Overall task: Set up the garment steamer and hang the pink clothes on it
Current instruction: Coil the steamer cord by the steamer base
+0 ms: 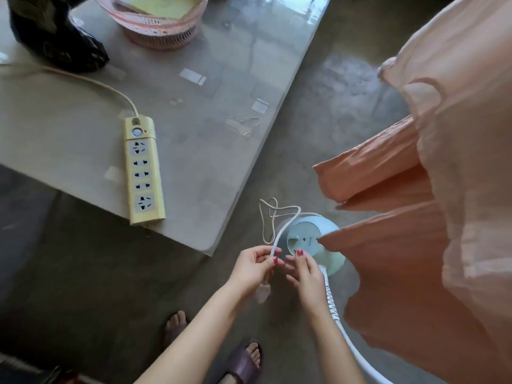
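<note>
**Cord handling at steamer base; garment already hung**

Pink clothes (432, 189) hung at the right of the view, draped from above, hem reaching down over part of the steamer base (313, 245). Hanger and pole not visible, so the support itself could not be confirmed.

Worktop (221, 128) carried a yellow power strip (144, 173) lying near its front edge, sockets up, probably placed there to be within reach of the steamer's plug. A pink basket (163, 26) and a dark bag (55, 37) sat at the far side.

Steamer base stood on the floor just off the worktop corner. White hose (332, 306) ran from it toward the camera. Power cord (277, 231) lay looped on the floor beside the base.

Left hand (249, 270): grip pinching the cord between thumb and fingertips, forearm reaching forward and down. Right hand (304, 273): fingers loosely curled just beside the left; whether its grip held the cord, cannot tell. Judged step: freeing the cord for plugging in.
</note>
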